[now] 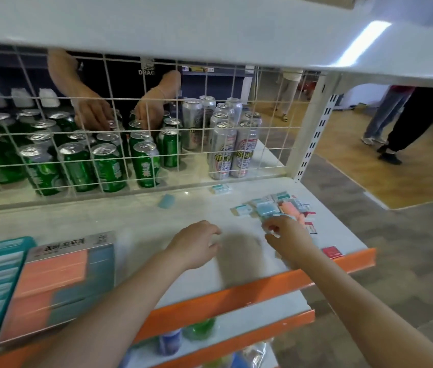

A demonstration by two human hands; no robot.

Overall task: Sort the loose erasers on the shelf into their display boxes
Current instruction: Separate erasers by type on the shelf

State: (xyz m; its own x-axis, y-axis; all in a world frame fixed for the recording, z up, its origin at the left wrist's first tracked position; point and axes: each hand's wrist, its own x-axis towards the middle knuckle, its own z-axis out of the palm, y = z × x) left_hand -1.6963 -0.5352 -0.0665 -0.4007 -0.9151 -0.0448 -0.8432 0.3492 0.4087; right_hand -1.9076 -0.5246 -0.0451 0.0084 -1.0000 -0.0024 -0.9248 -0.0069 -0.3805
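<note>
The right hand point(287, 235) pinches an eraser at the near edge of the eraser pile point(276, 208); the display boxes point(58, 282) lie far left, nearer the loosely curled, empty left hand point(196, 243).

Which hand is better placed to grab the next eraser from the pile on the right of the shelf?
The right hand. It is already at the near edge of the eraser pile, fingers pinching there. The left hand rests curled over bare shelf, away from the pile.

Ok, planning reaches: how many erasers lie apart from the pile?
3: blue one and teal-white one by the wire grid, red one at the front edge. More may hide under the right hand.
</note>
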